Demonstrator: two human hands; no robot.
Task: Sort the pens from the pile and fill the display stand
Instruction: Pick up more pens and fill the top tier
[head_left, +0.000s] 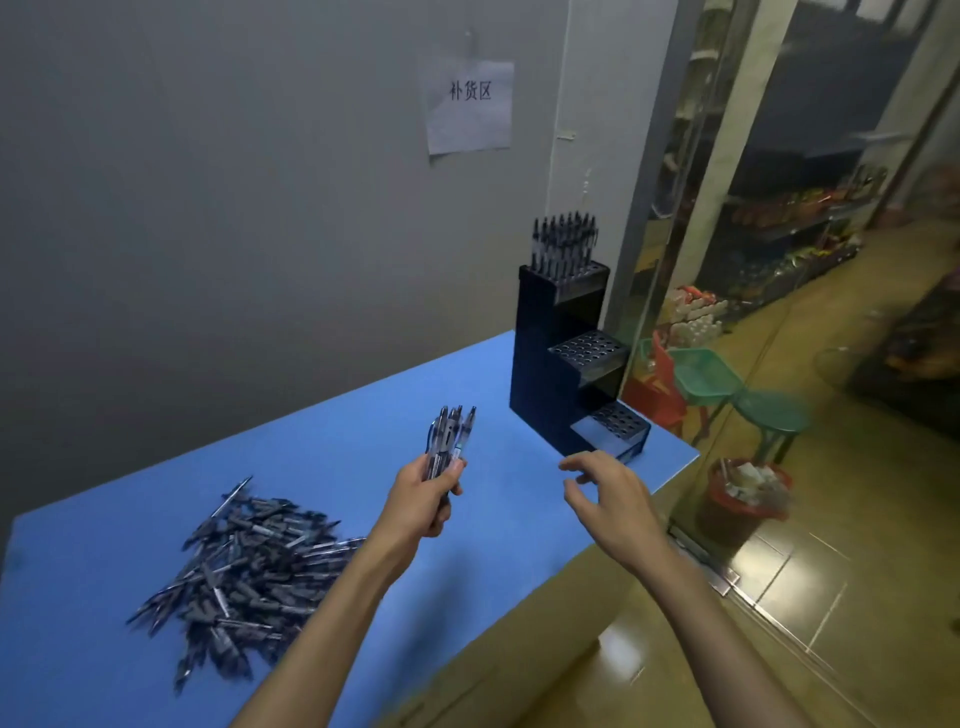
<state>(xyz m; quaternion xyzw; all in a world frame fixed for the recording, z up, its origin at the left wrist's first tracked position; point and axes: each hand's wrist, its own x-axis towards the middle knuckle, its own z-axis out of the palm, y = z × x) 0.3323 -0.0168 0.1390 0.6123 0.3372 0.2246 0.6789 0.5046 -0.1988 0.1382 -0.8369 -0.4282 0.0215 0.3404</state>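
Note:
A pile of dark pens (244, 566) lies on the blue table (343, 431) at the left. My left hand (423, 499) grips a small bunch of pens (451, 436) upright above the table's middle. My right hand (610, 496) hovers open and holds nothing, fingers spread, just in front of the black stepped display stand (545, 364). The stand's top tier (563, 244) is full of pens. Its middle tier (587, 349) and bottom tier (615, 422) show bare holes.
A grey wall with a paper sign (470, 106) stands behind the table. To the right are a glass door (753, 260), a red bucket (748, 499), a green stool (769, 415) and a tiled floor (857, 597). The table's right edge lies close behind the stand.

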